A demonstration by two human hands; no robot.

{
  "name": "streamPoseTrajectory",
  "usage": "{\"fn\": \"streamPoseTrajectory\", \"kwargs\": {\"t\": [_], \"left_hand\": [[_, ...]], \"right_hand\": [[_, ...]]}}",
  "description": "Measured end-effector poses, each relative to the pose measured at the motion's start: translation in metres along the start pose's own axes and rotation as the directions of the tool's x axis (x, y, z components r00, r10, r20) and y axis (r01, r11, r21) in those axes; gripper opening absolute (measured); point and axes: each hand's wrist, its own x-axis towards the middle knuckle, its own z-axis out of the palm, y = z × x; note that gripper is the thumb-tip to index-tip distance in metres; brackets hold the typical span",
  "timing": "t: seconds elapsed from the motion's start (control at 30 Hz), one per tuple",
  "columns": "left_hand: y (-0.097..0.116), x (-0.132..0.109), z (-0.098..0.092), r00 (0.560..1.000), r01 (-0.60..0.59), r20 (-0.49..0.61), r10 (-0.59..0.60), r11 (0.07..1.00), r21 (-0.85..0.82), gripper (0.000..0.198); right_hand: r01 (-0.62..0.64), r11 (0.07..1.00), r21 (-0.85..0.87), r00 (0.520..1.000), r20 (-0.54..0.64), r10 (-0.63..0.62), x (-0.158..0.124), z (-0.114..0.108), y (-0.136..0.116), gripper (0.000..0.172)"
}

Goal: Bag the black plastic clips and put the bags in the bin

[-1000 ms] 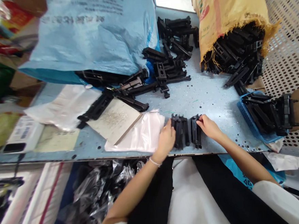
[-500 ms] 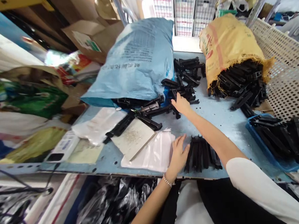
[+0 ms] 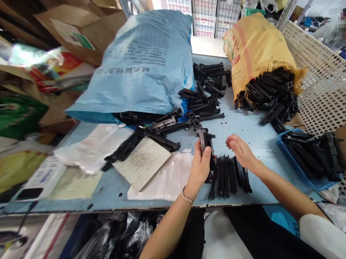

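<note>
My left hand (image 3: 201, 166) is closed around a long black plastic part (image 3: 205, 142), held upright above the table edge. My right hand (image 3: 241, 151) hovers just to the right of it with its fingers loosely curled and nothing in them. Below both hands a row of several similar black parts (image 3: 229, 177) lies side by side on the blue table (image 3: 243, 124). A loose heap of the same black parts (image 3: 200, 100) lies further back, at the mouth of a blue sack (image 3: 144, 64).
A yellow woven sack (image 3: 253, 49) spills black parts at the back right. A blue basket (image 3: 300, 168) holding more parts sits right, against a perforated white panel (image 3: 329, 75). Clear plastic bags (image 3: 167, 177) and a card sheet (image 3: 142, 161) lie left of my hands.
My right hand has come back from the heap near the blue sack to the table's front. My left hand, which rested by the row, now holds one black part upright.
</note>
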Motion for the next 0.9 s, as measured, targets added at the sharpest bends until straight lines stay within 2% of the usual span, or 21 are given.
{"fn": "streamPoseTrajectory", "kwargs": {"t": [0.03,0.1,0.17,0.23,0.3,0.37,0.4,0.43,0.5,0.53,0.6,0.63,0.67,0.73,0.8,0.83,0.9], "left_hand": [[0.001,-0.008,0.0,0.999,-0.035,0.02,0.034,0.998,0.054,0.066],[0.004,-0.02,0.001,0.994,-0.092,0.074,0.084,0.989,0.115,0.065],[0.006,-0.028,0.001,0.988,-0.13,0.108,0.112,0.975,0.178,0.063],[0.006,-0.031,-0.001,0.981,-0.189,0.105,0.165,0.936,0.298,0.064],[0.006,-0.033,-0.005,0.969,-0.247,0.101,0.226,0.861,0.445,0.071],[0.006,-0.032,-0.012,0.964,-0.266,0.125,0.236,0.815,0.516,0.074],[0.007,-0.032,-0.015,0.969,-0.248,0.133,0.209,0.827,0.504,0.072],[0.01,-0.031,-0.017,0.977,-0.212,0.135,0.168,0.858,0.468,0.069],[0.016,-0.03,-0.02,0.99,-0.106,0.127,0.063,0.926,0.363,0.065],[0.02,-0.03,-0.02,0.992,-0.049,0.125,0.01,0.948,0.315,0.064],[0.027,-0.032,-0.018,0.986,0.037,0.147,-0.077,0.967,0.253,0.064],[0.03,-0.033,-0.017,0.981,0.064,0.165,-0.106,0.968,0.244,0.064],[0.031,-0.035,-0.015,0.976,0.078,0.179,-0.125,0.966,0.248,0.064],[0.031,-0.039,-0.012,0.974,0.056,0.193,-0.115,0.957,0.285,0.063],[0.027,-0.041,-0.012,0.982,-0.04,0.187,-0.028,0.936,0.351,0.062],[0.024,-0.042,-0.012,0.982,-0.103,0.185,0.032,0.917,0.385,0.062],[0.02,-0.042,-0.015,0.974,-0.197,0.189,0.126,0.884,0.424,0.063]], "right_hand": [[0.1,0.986,-0.132,0.995,0.001,-0.101,0.007,-0.009,-0.004,0.042],[0.284,0.908,-0.307,0.959,0.084,-0.272,0.02,-0.018,-0.011,0.043],[0.376,0.871,-0.316,0.926,0.159,-0.342,0.028,-0.014,-0.016,0.044],[0.294,0.941,-0.168,0.95,0.158,-0.269,0.027,-0.001,-0.018,0.046],[0.08,0.996,0.047,0.973,0.213,-0.089,0.022,0.011,-0.018,0.049],[-0.1,0.983,0.156,0.94,0.338,0.042,0.016,0.016,-0.017,0.052],[-0.111,0.984,0.14,0.925,0.376,0.051,0.015,0.014,-0.017,0.052],[-0.058,0.995,0.078,0.925,0.38,0.024,0.015,0.01,-0.017,0.051],[0.18,0.97,-0.163,0.94,0.319,-0.12,0.017,-0.002,-0.02,0.046],[0.313,0.901,-0.3,0.925,0.31,-0.218,0.019,-0.008,-0.021,0.042],[0.508,0.719,-0.475,0.857,0.367,-0.363,0.022,-0.018,-0.024,0.038],[0.558,0.665,-0.497,0.827,0.401,-0.395,0.023,-0.021,-0.026,0.038],[0.572,0.662,-0.484,0.816,0.417,-0.399,0.023,-0.022,-0.027,0.039],[0.463,0.804,-0.374,0.87,0.365,-0.331,0.02,-0.017,-0.028,0.041],[0.269,0.938,-0.22,0.937,0.287,-0.201,0.013,-0.007,-0.028,0.047],[0.183,0.971,-0.154,0.954,0.268,-0.137,0.009,-0.001,-0.028,0.05],[0.071,0.995,-0.064,0.943,0.331,-0.046,0.003,0.006,-0.028,0.057]]}}
